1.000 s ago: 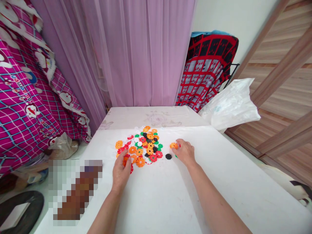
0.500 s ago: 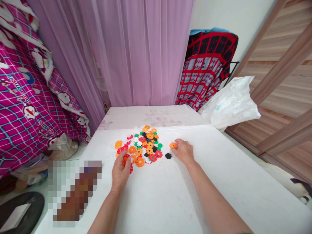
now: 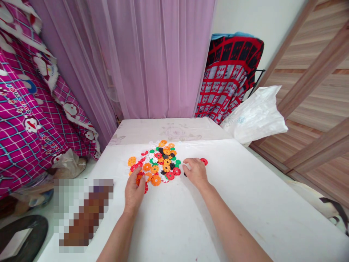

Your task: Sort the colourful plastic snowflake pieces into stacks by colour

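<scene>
In the head view, a pile of flower-shaped discs (image 3: 167, 166) lies on the white surface (image 3: 169, 222). The discs are orange, red, green, white and black, and many of them overlap each other.

The left hand (image 3: 133, 191) is at the near left edge of the pile. Its fingers and its thumb stand apart, with orange and red discs between them; if they press on these discs, I cannot tell.

The right hand (image 3: 196, 174) is just beside the pile, on its right side. The thumb and the forefinger are apart, with a narrow gap which opens toward the pile. In this gap no disc can be seen, but the underside of the hand is hidden. A black disc (image 3: 185, 174) shows partly beside the thumb, and a red disc (image 3: 204, 161) lies close to the back of this hand, on the far side.

Behind the surface hangs a purple curtain (image 3: 163, 62). At the far right corner there is a white plastic bag (image 3: 256, 118), in front of a red and black cloth (image 3: 229, 78).
</scene>
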`<state>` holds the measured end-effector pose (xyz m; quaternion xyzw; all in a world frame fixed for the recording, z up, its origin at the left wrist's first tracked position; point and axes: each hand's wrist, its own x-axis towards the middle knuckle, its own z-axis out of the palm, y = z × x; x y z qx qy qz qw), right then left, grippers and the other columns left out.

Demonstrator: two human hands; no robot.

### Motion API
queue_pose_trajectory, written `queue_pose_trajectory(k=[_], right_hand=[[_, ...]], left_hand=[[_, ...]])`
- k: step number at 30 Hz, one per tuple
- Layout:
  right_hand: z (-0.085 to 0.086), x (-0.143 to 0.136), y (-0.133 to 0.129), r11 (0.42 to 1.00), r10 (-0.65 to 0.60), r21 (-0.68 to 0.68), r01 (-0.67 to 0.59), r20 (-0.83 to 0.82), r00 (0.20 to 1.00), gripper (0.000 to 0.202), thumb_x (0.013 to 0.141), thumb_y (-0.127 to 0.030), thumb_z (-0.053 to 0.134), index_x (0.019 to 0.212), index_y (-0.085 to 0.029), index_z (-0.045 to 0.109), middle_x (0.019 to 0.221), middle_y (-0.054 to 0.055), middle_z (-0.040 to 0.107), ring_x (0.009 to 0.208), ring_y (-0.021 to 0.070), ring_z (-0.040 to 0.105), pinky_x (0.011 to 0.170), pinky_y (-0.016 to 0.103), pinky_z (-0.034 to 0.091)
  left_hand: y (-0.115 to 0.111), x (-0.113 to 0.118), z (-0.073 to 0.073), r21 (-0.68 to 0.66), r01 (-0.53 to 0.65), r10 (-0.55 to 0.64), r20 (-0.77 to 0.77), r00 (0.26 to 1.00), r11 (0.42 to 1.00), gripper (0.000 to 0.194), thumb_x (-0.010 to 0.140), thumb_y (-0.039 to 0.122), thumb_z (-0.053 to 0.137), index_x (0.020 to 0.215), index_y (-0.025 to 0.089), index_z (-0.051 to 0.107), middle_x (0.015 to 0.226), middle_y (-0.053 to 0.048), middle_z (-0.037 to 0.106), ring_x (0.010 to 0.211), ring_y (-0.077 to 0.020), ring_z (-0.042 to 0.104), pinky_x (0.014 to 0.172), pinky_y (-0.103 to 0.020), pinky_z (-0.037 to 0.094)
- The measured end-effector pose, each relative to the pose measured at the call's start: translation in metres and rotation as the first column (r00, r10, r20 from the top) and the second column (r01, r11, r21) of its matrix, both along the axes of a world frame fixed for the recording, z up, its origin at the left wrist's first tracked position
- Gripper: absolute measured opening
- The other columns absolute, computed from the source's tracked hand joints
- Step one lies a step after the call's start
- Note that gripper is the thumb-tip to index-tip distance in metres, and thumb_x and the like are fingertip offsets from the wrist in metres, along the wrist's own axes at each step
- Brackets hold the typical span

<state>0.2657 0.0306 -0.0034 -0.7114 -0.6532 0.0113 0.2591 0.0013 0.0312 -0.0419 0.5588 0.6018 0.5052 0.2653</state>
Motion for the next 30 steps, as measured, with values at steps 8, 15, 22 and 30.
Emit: queue_pose_trajectory(k=[8, 15, 22, 30], right_hand=[[0.002, -0.059, 0.012, 0.973, 0.216, -0.084, -0.216, -0.008, 0.976, 0.020, 0.076, -0.027, 0.065, 0.096, -0.027, 0.069, 0.102, -0.001, 0.072, 0.102, 0.0220, 0.055, 0.085, 0.033, 0.037], [-0.002, -0.064, 0.025, 0.976, 0.154, -0.155, -0.153, -0.003, 0.988, 0.032, 0.074, -0.028, 0.065, 0.106, -0.026, 0.065, 0.110, 0.002, 0.070, 0.104, 0.0228, 0.057, 0.084, 0.033, 0.039], [-0.001, -0.058, 0.027, 0.987, 0.099, -0.119, -0.108, -0.083, 0.992, 0.045, 0.068, -0.027, 0.069, 0.113, -0.026, 0.060, 0.106, 0.000, 0.069, 0.099, 0.0207, 0.058, 0.084, 0.032, 0.039], [0.014, 0.027, 0.024, 0.974, -0.105, -0.196, 0.111, 0.042, 0.994, 0.045, 0.074, -0.029, 0.064, 0.118, -0.023, 0.057, 0.109, 0.002, 0.069, 0.104, 0.0238, 0.057, 0.085, 0.035, 0.038]], left_hand=[[0.001, 0.001, -0.002, 0.007, 0.011, -0.011, 0.006, 1.000, 1.000, 0.042, 0.082, 0.038, 0.054, 0.120, 0.022, 0.063, 0.128, -0.008, 0.063, 0.121, -0.0238, 0.055, 0.108, -0.043, 0.038], [0.002, 0.002, -0.001, 0.008, 0.012, -0.012, 0.006, 1.000, 1.000, 0.040, 0.081, 0.035, 0.055, 0.117, 0.022, 0.064, 0.126, -0.008, 0.065, 0.119, -0.0236, 0.057, 0.106, -0.042, 0.041], [0.001, 0.002, 0.001, 0.011, 0.010, -0.010, 0.003, 1.000, 1.000, 0.040, 0.080, 0.035, 0.055, 0.117, 0.023, 0.064, 0.125, -0.008, 0.066, 0.118, -0.0236, 0.058, 0.105, -0.042, 0.042], [0.002, 0.002, -0.002, 0.024, 0.005, -0.005, -0.007, 1.000, 1.000, 0.040, 0.080, 0.036, 0.055, 0.117, 0.023, 0.065, 0.124, -0.007, 0.066, 0.119, -0.0240, 0.057, 0.107, -0.043, 0.040]])
